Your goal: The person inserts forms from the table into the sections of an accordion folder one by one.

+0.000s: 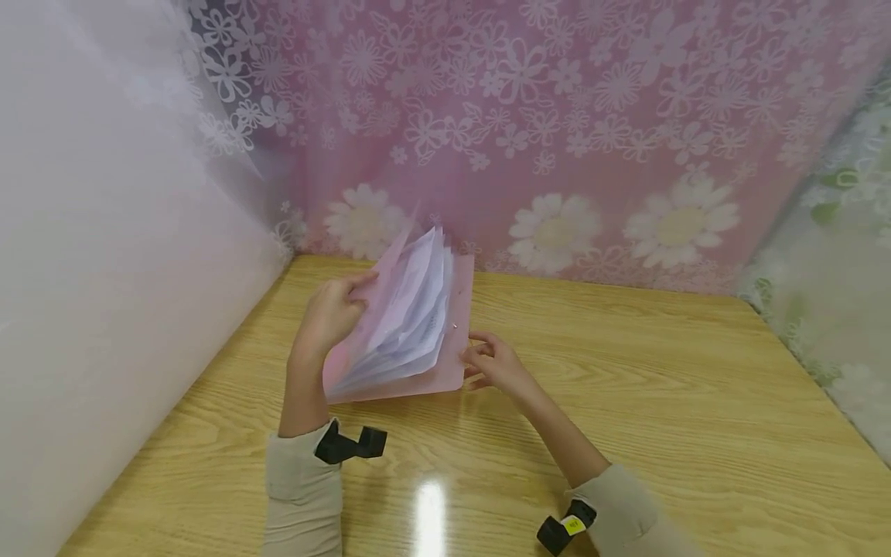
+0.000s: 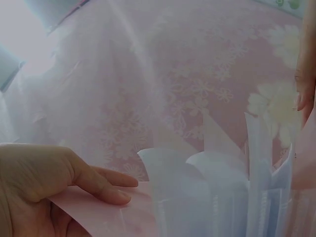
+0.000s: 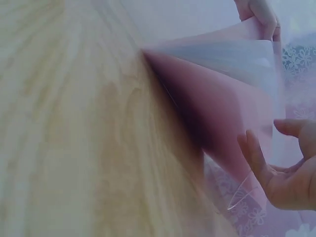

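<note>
A pink folder (image 1: 437, 382) stands partly fanned on the table, its bottom edge toward me. Between its covers are several clear sleeves (image 1: 411, 313), some with white papers in them. My left hand (image 1: 334, 313) pinches the left cover, with fingers on both faces of it in the left wrist view. At the right cover's edge is my right hand (image 1: 497, 367). Its thumb and fingers are spread around that edge in the right wrist view, the fingers against the outer face. A thin clear loop (image 3: 242, 193) hangs by those fingers.
The wood-grain table (image 1: 626, 402) runs up to a pink flowered curtain (image 1: 529, 100) behind the folder. A white sheet (image 1: 118, 201) closes off the left side. Another flowered sheet (image 1: 842, 286) stands along the right edge. Black cameras are strapped at both wrists.
</note>
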The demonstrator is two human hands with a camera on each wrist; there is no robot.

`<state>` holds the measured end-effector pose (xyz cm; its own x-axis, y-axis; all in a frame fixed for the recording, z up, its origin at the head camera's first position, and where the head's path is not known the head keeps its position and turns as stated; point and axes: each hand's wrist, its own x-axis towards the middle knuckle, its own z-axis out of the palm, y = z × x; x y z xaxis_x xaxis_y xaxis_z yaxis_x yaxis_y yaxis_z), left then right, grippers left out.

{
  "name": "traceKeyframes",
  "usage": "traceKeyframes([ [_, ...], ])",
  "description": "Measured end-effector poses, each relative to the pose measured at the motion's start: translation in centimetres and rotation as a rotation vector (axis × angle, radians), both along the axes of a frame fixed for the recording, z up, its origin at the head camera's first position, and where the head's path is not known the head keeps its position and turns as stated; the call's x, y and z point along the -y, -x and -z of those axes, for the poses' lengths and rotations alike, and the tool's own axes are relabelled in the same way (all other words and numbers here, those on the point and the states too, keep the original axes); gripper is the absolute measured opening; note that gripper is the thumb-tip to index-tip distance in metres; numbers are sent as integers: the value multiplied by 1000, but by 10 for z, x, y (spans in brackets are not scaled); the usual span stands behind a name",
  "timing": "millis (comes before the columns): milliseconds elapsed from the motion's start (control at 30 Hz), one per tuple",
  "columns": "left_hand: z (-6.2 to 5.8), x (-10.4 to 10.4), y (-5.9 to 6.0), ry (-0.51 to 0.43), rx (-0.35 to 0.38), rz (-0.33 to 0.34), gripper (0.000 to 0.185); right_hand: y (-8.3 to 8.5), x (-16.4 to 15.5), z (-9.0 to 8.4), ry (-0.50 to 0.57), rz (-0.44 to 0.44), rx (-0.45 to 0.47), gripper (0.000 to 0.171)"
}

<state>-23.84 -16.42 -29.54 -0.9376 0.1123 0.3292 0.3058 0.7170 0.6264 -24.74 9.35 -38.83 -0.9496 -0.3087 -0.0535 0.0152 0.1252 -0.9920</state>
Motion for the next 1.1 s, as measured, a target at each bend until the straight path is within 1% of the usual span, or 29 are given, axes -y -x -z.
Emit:
traceKeyframes([
  [100,-1,-2,1,5,-3,3,49,-4,1,6,60,-44,28,59],
  [200,-1,-5,1,2,3,4,49,-5,0,14,89,-63,21,64],
  [333,1,-11,2,9,8,13,48,-2,-5,28,110,-54,-2,65],
  [433,3,-16,3,23,21,25,48,0,-8,38,137,-37,24,65],
  [533,4,-19,5,35,40,41,49,2,-10,46,153,-33,29,65],
  [667,7,-23,7,43,80,88,51,3,-11,52,163,-43,14,65],
  [800,9,-28,10,63,115,169,52,4,-11,55,174,-50,18,63],
  [933,14,-35,12,93,83,234,52,5,-11,57,178,-56,5,61],
  [1033,21,-39,11,98,55,277,52,5,-11,60,166,-69,4,59],
  [1100,27,-41,9,101,34,318,53,5,-11,62,162,-83,10,58],
])
